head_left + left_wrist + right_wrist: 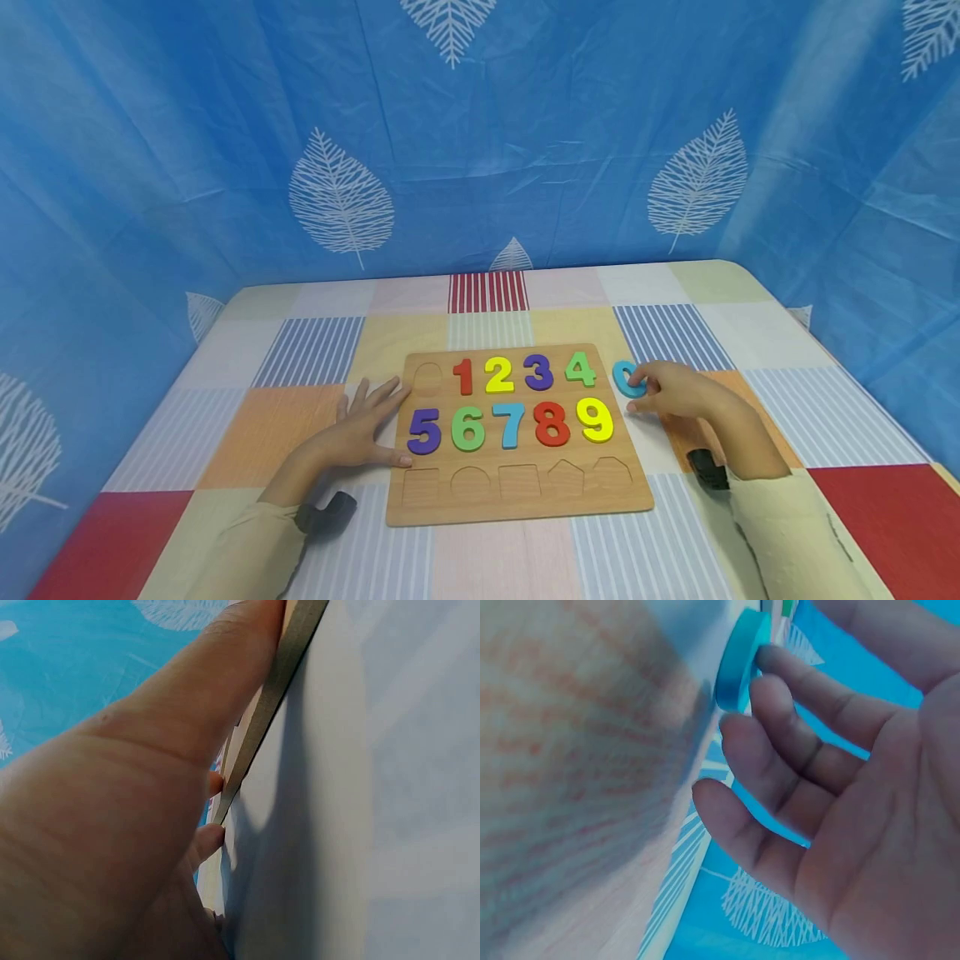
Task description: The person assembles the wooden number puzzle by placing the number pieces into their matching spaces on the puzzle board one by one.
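A wooden number puzzle board [517, 457] lies flat on the cloth, with the coloured numerals 1 to 9 in two rows. My left hand [348, 435] is spread at its left side, with the thumb [217, 682] and a fingertip touching the board's edge. To the right of the board lies a blue numeral 0 [618, 380], apart from it on the cloth. My right hand [675, 392] touches this piece with the index fingertip. In the right wrist view, the thumb stands away from the 0 [735, 664] and the other fingers are loosely bent.
At the board's top left is a recess [428, 377]. Along the bottom row are several shape outlines, such as a pentagon recess [567, 477]. A patchwork cloth [502, 558] covers the table. Behind it hangs a blue curtain [517, 200] with white leaf prints.
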Demonstrator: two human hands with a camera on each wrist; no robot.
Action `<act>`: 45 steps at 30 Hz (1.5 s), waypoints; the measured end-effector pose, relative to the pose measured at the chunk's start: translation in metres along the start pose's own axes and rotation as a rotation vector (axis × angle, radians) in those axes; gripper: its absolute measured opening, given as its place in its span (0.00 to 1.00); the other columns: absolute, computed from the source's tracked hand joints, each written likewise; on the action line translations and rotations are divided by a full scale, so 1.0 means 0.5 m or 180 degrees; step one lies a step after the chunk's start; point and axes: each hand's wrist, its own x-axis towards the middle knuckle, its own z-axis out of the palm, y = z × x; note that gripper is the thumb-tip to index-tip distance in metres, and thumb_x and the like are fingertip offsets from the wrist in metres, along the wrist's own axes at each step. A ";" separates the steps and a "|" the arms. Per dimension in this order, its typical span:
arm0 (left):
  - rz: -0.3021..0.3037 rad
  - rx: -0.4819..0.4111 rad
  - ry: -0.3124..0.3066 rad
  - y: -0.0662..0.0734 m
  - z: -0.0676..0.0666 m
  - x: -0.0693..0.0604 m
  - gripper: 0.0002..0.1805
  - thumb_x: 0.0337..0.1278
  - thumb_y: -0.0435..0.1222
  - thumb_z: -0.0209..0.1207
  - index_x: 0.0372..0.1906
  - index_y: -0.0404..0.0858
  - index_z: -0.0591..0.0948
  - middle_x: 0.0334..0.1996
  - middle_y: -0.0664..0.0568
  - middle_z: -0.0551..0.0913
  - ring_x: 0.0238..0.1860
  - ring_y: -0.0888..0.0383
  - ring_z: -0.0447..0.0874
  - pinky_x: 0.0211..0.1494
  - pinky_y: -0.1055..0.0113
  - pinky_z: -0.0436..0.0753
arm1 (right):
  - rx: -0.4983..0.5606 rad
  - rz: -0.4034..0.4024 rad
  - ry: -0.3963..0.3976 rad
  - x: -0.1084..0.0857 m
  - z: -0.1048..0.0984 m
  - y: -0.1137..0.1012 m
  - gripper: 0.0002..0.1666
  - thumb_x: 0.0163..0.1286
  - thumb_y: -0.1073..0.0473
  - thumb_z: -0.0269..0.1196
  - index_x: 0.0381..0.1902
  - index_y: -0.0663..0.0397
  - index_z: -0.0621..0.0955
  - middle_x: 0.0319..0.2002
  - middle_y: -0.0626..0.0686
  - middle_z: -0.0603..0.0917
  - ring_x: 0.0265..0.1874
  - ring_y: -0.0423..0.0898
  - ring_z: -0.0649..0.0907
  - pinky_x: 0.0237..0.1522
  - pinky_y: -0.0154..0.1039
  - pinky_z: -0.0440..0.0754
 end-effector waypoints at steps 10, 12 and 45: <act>-0.0009 0.0061 -0.0001 -0.002 0.002 0.005 0.58 0.32 0.62 0.65 0.71 0.44 0.54 0.72 0.41 0.46 0.68 0.31 0.25 0.63 0.33 0.26 | 0.0018 -0.0357 0.0385 0.004 0.009 0.019 0.40 0.52 0.49 0.68 0.59 0.62 0.69 0.53 0.67 0.70 0.50 0.62 0.71 0.50 0.60 0.72; -0.0014 0.0051 0.0005 -0.001 0.002 0.005 0.58 0.31 0.62 0.66 0.71 0.44 0.54 0.72 0.41 0.46 0.68 0.31 0.25 0.63 0.33 0.26 | 0.0083 -0.0386 0.0388 0.006 0.010 0.027 0.44 0.52 0.48 0.68 0.62 0.63 0.66 0.60 0.70 0.64 0.58 0.67 0.65 0.55 0.67 0.64; -0.0004 0.0093 0.0009 -0.004 -0.006 0.004 0.58 0.31 0.63 0.65 0.70 0.43 0.54 0.72 0.41 0.46 0.68 0.31 0.26 0.62 0.31 0.28 | -0.0214 -0.0110 0.0615 0.011 0.018 0.024 0.36 0.51 0.47 0.68 0.54 0.63 0.73 0.57 0.70 0.66 0.54 0.66 0.67 0.53 0.65 0.68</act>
